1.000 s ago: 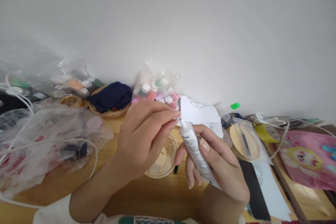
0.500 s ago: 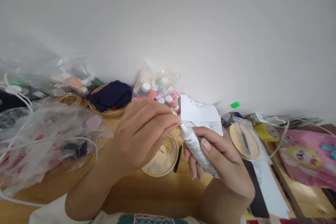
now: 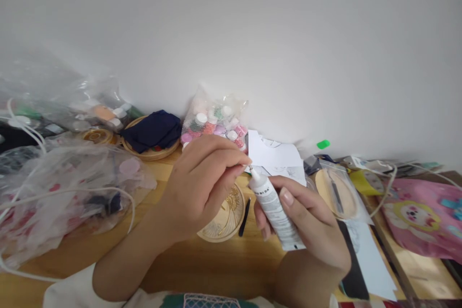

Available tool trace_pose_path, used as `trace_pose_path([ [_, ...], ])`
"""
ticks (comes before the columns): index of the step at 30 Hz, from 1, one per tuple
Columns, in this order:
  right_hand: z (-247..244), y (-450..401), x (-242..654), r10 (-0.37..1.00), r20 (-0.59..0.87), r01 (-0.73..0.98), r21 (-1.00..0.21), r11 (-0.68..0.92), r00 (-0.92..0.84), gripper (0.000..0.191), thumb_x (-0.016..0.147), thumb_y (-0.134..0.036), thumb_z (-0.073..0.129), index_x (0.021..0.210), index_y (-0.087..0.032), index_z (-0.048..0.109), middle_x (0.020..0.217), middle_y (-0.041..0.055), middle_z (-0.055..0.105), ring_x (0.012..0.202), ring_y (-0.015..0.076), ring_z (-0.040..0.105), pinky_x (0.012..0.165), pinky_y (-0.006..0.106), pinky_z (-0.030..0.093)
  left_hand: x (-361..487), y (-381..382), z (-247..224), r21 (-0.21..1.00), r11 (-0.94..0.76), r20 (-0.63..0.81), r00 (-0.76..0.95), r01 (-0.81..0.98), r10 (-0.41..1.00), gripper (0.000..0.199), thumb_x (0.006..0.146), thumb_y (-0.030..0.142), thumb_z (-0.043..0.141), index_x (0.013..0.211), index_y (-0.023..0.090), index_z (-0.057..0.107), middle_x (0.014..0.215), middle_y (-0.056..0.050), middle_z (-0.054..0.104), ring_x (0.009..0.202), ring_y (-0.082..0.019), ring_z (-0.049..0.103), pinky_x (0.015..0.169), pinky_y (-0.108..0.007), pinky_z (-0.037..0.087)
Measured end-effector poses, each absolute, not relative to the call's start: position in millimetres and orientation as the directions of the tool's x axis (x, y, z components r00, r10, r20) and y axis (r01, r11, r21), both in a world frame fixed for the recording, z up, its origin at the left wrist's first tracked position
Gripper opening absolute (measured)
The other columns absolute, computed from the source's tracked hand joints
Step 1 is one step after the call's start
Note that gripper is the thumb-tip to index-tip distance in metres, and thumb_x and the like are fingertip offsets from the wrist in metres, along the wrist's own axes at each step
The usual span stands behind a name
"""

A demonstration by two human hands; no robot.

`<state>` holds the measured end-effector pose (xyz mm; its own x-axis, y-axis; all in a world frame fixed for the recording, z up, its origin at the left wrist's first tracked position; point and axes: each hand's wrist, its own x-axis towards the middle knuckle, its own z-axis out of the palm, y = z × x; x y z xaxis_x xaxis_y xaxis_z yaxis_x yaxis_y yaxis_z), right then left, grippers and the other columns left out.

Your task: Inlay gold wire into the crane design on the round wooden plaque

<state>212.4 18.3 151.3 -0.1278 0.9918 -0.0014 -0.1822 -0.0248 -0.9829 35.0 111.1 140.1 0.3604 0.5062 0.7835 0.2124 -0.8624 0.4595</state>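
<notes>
My right hand (image 3: 306, 216) is closed around a white glue tube (image 3: 276, 214) with dark print on its label. The tube slants up to the left, its narrow nozzle pointing at my other hand. My left hand (image 3: 205, 183) has thumb and fingertips pinched together right at the nozzle tip. Something small and metallic-looking shows there; too tiny to make out. Behind and below my left hand lies a round wooden hoop piece (image 3: 220, 231) with gold and silver relief work, partly hidden by the hand. A slim black tool (image 3: 244, 217) rests beside it.
At the back stands a clear bag of bead jars (image 3: 216, 125). Navy cloth (image 3: 153, 131) covers another hoop. Plastic bags (image 3: 65, 192) and a white cable fill the left. White papers (image 3: 276, 154), a bagged wooden disc (image 3: 335, 192) and a pink pouch (image 3: 426, 216) lie right.
My left hand has shifted slightly right, still pinching at the nozzle tip. The tube has turned a little, showing more of its label and its lower end.
</notes>
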Motion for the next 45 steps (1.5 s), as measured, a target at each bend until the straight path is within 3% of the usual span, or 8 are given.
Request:
trace_pose_path([
  [10, 151.3, 16.4, 213.2, 0.988, -0.052, -0.245, -0.965, -0.088, -0.148, 0.029, 0.099, -0.038, 0.050, 0.113, -0.018, 0.066, 0.073, 0.0058, 0.073, 0.050, 0.0094, 0.062, 0.048, 0.020, 0.049, 33.7, 111.9, 142.9, 0.562, -0.819, 0.731, 0.393, 0.117, 0.558, 0.016, 0.093, 0.013, 0.056, 0.100, 0.024, 0.064, 0.093, -0.002, 0.068, 0.086, -0.016, 0.065, 0.077, -0.030, 0.057],
  [20, 151.7, 16.5, 209.8, 0.981, -0.126, -0.267, -0.950, -0.162, -0.147, 0.032, 0.098, -0.041, 0.050, 0.110, -0.015, 0.066, 0.073, 0.0072, 0.073, 0.042, 0.0081, 0.061, 0.037, 0.015, 0.046, 33.2, 112.3, 143.1, 0.505, -0.852, 0.763, 0.389, 0.142, 0.517, 0.011, 0.094, 0.012, 0.055, 0.097, 0.018, 0.063, 0.093, -0.002, 0.066, 0.089, -0.012, 0.063, 0.085, -0.026, 0.053],
  [25, 150.7, 18.2, 209.4, 0.980, -0.137, -0.328, -0.928, -0.178, -0.144, 0.030, 0.094, -0.043, 0.057, 0.109, -0.018, 0.066, 0.075, 0.0054, 0.072, 0.041, 0.0076, 0.061, 0.038, 0.014, 0.049, 34.5, 111.2, 141.3, 0.469, -0.862, 0.772, 0.385, 0.192, 0.506, 0.014, 0.095, 0.012, 0.053, 0.099, 0.023, 0.061, 0.095, -0.002, 0.066, 0.090, -0.016, 0.063, 0.083, -0.032, 0.054],
  [29, 150.2, 20.1, 209.3, 0.974, -0.073, -0.373, -0.916, -0.150, -0.214, 0.038, 0.079, -0.029, 0.077, 0.114, -0.023, 0.065, 0.081, 0.0019, 0.070, 0.045, 0.0063, 0.063, 0.041, 0.014, 0.052, 37.1, 111.6, 138.9, 0.440, -0.866, 0.788, 0.360, 0.239, 0.500, 0.013, 0.095, 0.013, 0.052, 0.097, 0.023, 0.060, 0.092, -0.002, 0.066, 0.088, -0.016, 0.062, 0.081, -0.034, 0.052],
  [35, 150.5, 20.5, 206.8, 0.978, -0.115, -0.349, -0.921, -0.171, -0.173, 0.051, 0.075, -0.009, 0.077, 0.119, -0.028, 0.060, 0.091, -0.0011, 0.064, 0.049, 0.0055, 0.065, 0.041, 0.012, 0.053, 38.9, 112.1, 139.2, 0.434, -0.864, 0.791, 0.351, 0.256, 0.501, 0.013, 0.094, 0.012, 0.053, 0.096, 0.023, 0.059, 0.091, -0.001, 0.066, 0.087, -0.016, 0.062, 0.079, -0.033, 0.052],
  [45, 150.9, 21.3, 206.8, 0.991, -0.026, -0.305, -0.950, -0.065, -0.131, 0.036, 0.083, -0.024, 0.074, 0.116, -0.024, 0.060, 0.072, -0.0024, 0.065, 0.047, 0.0041, 0.055, 0.042, 0.013, 0.050, 36.4, 109.6, 140.3, 0.474, -0.853, 0.762, 0.384, 0.218, 0.521, 0.015, 0.095, 0.012, 0.052, 0.101, 0.024, 0.060, 0.095, -0.002, 0.067, 0.089, -0.017, 0.063, 0.082, -0.034, 0.053],
])
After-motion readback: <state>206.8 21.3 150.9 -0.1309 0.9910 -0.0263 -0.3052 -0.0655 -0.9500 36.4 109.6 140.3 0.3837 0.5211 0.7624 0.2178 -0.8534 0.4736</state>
